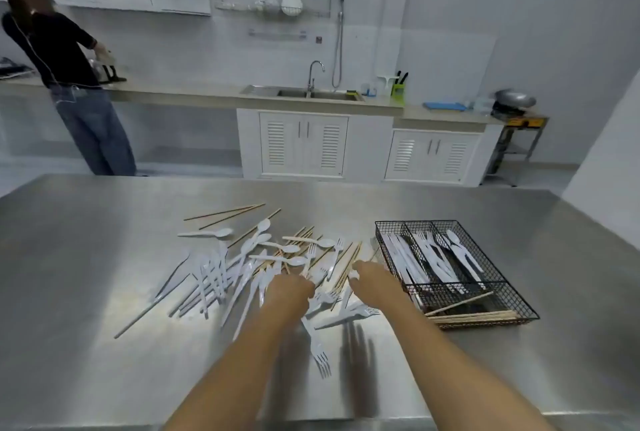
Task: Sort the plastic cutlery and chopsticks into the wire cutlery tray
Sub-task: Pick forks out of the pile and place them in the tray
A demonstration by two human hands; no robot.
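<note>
A heap of white plastic cutlery (249, 267) and wooden chopsticks (348, 262) lies on the steel table (104, 240). To its right stands the black wire cutlery tray (519, 299), holding knives, forks and spoons in three long compartments and chopsticks (474, 317) in the near cross compartment. My left hand (289, 292) rests on the heap's near side, fingers curled down among forks. My right hand (372, 278) reaches in next to the tray's left wall, fingertips on a white piece; what each hand grips is hidden.
A lone white fork (317, 347) lies between my forearms. Another person (69, 77) stands at the far counter on the left. A sink (304, 92) and cabinets line the back wall. Bare steel surrounds the heap.
</note>
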